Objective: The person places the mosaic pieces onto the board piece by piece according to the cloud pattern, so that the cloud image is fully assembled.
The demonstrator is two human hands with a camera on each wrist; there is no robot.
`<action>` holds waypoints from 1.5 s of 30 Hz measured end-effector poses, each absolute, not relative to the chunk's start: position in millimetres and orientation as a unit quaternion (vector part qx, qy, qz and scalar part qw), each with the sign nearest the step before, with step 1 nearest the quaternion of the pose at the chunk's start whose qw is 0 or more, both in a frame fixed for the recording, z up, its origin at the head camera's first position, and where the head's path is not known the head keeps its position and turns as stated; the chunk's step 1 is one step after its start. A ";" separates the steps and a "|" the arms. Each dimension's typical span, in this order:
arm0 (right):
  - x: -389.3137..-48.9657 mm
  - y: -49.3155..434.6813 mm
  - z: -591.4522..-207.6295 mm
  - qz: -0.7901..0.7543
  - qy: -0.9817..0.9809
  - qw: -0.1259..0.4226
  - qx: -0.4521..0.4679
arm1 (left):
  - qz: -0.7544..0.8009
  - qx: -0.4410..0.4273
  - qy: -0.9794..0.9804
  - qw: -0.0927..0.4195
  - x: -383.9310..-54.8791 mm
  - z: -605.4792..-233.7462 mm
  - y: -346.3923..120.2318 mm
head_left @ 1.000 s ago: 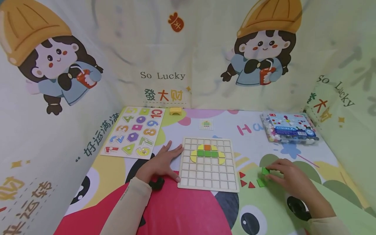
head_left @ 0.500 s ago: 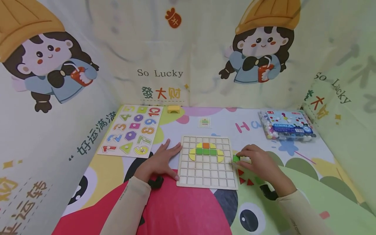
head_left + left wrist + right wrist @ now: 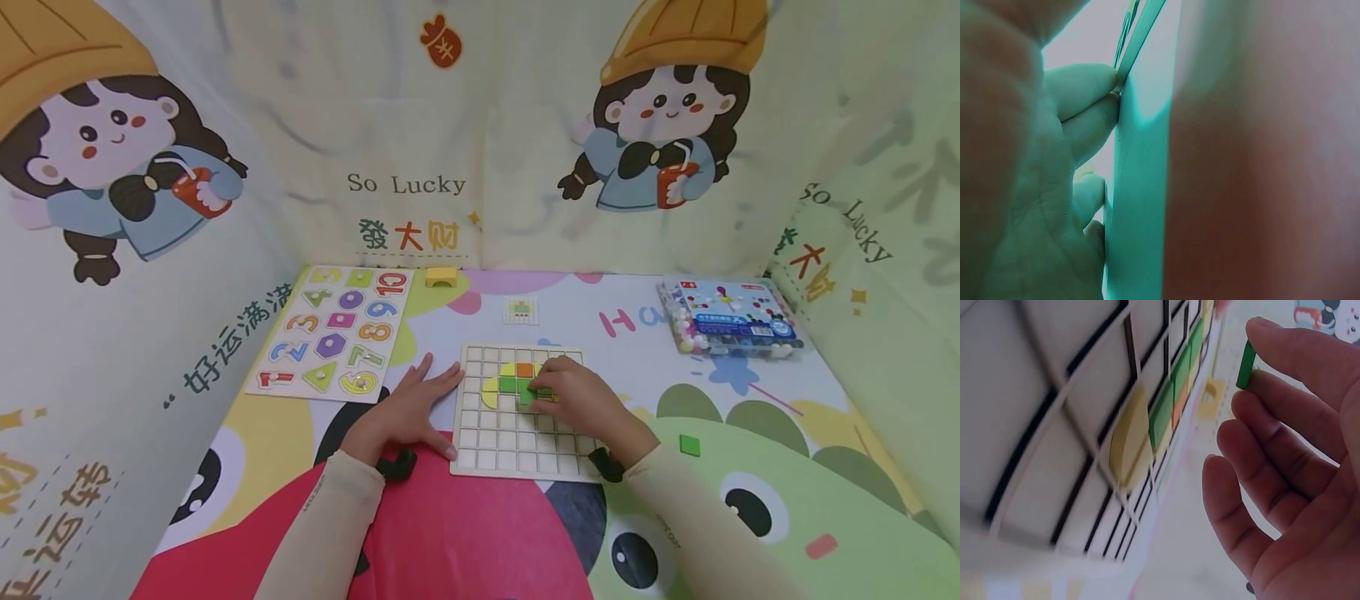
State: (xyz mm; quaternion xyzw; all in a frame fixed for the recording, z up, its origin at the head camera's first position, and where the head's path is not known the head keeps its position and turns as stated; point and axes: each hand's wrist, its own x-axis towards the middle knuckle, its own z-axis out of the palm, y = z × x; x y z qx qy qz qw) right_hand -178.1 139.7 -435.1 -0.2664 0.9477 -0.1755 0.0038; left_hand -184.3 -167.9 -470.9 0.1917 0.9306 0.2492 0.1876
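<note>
We now have the green tile (image 3: pixel 1246 365) over the board (image 3: pixel 487 462), pinched in our right hand's (image 3: pixel 588 404) fingertips; half a second ago it was at the board's right edge. Our left hand (image 3: pixel 405 414), fingers spread, touches the board's left edge as before. Another green tile (image 3: pixel 689 446) lies right of the board, a card (image 3: pixel 521 311) beyond it.

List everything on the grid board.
Yellow pieces, green tiles and an orange square. The right hand, pinching another green tile, covers part of the grid board; anything there is hidden in the head view.
</note>
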 end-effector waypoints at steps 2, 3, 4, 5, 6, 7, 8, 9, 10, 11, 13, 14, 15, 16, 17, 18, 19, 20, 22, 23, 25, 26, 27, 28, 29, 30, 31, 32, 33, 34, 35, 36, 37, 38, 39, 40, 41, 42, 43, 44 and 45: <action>-180.2 133.7 -436.9 -0.181 0.947 0.009 -0.265 | 0.248 0.193 0.931 0.187 -184.2 -470.5 -167.2; -180.8 130.9 -437.2 -0.183 0.947 0.014 -0.262 | 0.249 0.193 0.931 0.186 -183.9 -470.3 -166.9; -181.7 128.3 -437.8 -0.184 0.948 0.018 -0.260 | 0.249 0.194 0.931 0.186 -184.0 -470.7 -166.7; -183.0 125.9 -438.8 -0.184 0.948 0.021 -0.259 | 0.248 0.194 0.931 0.185 -184.2 -471.0 -166.3; -184.2 123.6 -439.4 -0.185 0.948 0.025 -0.258 | 0.247 0.194 0.931 0.185 -184.4 -471.4 -166.0; -185.4 121.5 -440.5 -0.184 0.949 0.028 -0.256 | 0.246 0.194 0.931 0.184 -184.6 -471.8 -165.7; -186.4 119.3 -441.7 -0.183 0.949 0.030 -0.256 | 0.246 0.194 0.932 0.184 -184.7 -472.4 -165.5; -187.1 117.4 -443.1 -0.183 0.949 0.033 -0.256 | 0.246 0.194 0.932 0.184 -184.7 -472.4 -165.4; -188.0 115.8 -445.4 -0.181 0.948 0.035 -0.258 | 0.246 0.194 0.932 0.183 -184.8 -472.8 -165.4; -188.5 114.3 -447.6 -0.182 0.948 0.038 -0.258 | 0.247 0.193 0.932 0.184 -184.6 -472.8 -165.6; -188.4 111.1 -451.7 -0.183 0.947 0.042 -0.260 | 0.249 0.194 0.931 0.184 -183.9 -472.7 -166.5; -188.1 109.5 -453.4 -0.185 0.946 0.044 -0.262 | 0.250 0.194 0.930 0.185 -183.5 -472.8 -167.3; -187.9 108.0 -454.7 -0.187 0.946 0.045 -0.263 | 0.250 0.195 0.930 0.186 -183.3 -472.9 -168.1; -187.4 106.2 -456.2 -0.188 0.945 0.045 -0.265 | 0.251 0.195 0.930 0.185 -182.7 -474.2 -169.0; -186.9 104.6 -457.2 -0.189 0.944 0.044 -0.267 | 0.251 0.193 0.930 0.186 -182.2 -475.3 -169.9; -186.4 103.2 -458.0 -0.187 0.944 0.041 -0.269 | 0.249 0.193 0.931 0.186 -181.9 -476.9 -170.8; -186.0 102.1 -458.4 -0.186 0.943 0.037 -0.272 | 0.249 0.193 0.931 0.184 -181.7 -478.3 -171.6; -185.7 101.4 -458.9 -0.182 0.944 0.033 -0.274 | 0.249 0.193 0.932 0.182 -181.4 -479.6 -172.2; -185.1 100.9 -459.3 -0.173 0.945 0.026 -0.277 | 0.247 0.192 0.933 0.180 -181.4 -481.9 -173.0; -184.9 101.1 -459.7 -0.168 0.946 0.023 -0.276 | 0.247 0.192 0.933 0.180 -181.4 -482.5 -173.0; -184.4 102.1 -460.1 -0.165 0.946 0.019 -0.276 | 0.250 0.194 0.932 0.179 -181.4 -482.4 -172.5; -184.2 102.8 -460.3 -0.164 0.947 0.018 -0.276 | 0.251 0.194 0.931 0.180 -181.4 -481.9 -172.1; -183.9 103.5 -460.0 -0.165 0.947 0.016 -0.275 | 0.251 0.195 0.931 0.181 -181.5 -480.9 -171.4; -183.7 104.1 -459.8 -0.167 0.947 0.015 -0.275 | 0.253 0.195 0.930 0.180 -181.6 -479.9 -170.9; -183.6 104.7 -459.5 -0.169 0.947 0.013 -0.274 | 0.254 0.196 0.930 0.180 -181.6 -478.5 -170.3; -183.4 105.3 -459.0 -0.171 0.947 0.012 -0.273 | 0.255 0.197 0.929 0.179 -181.8 -477.4 -169.7; -183.2 105.6 -459.2 -0.171 0.947 0.012 -0.272 | 0.257 0.198 0.929 0.179 -181.7 -476.9 -169.3; -182.9 105.9 -459.5 -0.171 0.947 0.011 -0.271 | 0.258 0.198 0.928 0.180 -181.5 -476.5 -168.9; -182.7 106.2 -459.7 -0.172 0.948 0.011 -0.269 | 0.258 0.198 0.928 0.180 -181.6 -476.5 -168.7; -182.9 106.0 -459.7 -0.172 0.948 0.011 -0.269 | 0.258 0.198 0.929 0.179 -181.6 -476.2 -168.9; -183.0 105.9 -459.8 -0.171 0.948 0.011 -0.268 | 0.257 0.197 0.929 0.179 -181.6 -476.2 -169.0; -183.0 105.7 -459.7 -0.172 0.948 0.010 -0.268 | 0.257 0.196 0.929 0.179 -181.5 -476.0 -168.9; -182.9 105.6 -459.5 -0.172 0.948 0.010 -0.268 | 0.256 0.195 0.930 0.179 -181.5 -476.0 -168.8; -182.8 105.4 -459.3 -0.174 0.948 0.010 -0.268 | 0.254 0.194 0.931 0.179 -181.5 -476.2 -168.9; -182.5 105.1 -458.9 -0.174 0.948 0.010 -0.268 | 0.252 0.193 0.931 0.179 -181.4 -476.2 -168.8; -182.3 104.8 -458.7 -0.174 0.948 0.010 -0.268 | 0.253 0.193 0.931 0.179 -181.2 -475.8 -168.5; -182.2 104.5 -458.6 -0.174 0.948 0.010 -0.267 | 0.253 0.192 0.931 0.179 -181.1 -475.7 -168.5; -182.2 104.0 -458.5 -0.172 0.949 0.010 -0.266 | 0.253 0.192 0.931 0.180 -181.0 -475.5 -168.3; -182.1 103.7 -458.5 -0.170 0.949 0.011 -0.264 | 0.253 0.192 0.931 0.180 -181.0 -475.4 -168.3; -182.2 103.4 -458.9 -0.168 0.951 0.012 -0.261 | 0.254 0.192 0.931 0.181 -180.9 -475.3 -168.2; -182.1 103.2 -458.7 -0.166 0.952 0.013 -0.258 | 0.254 0.193 0.930 0.181 -180.8 -475.2 -168.1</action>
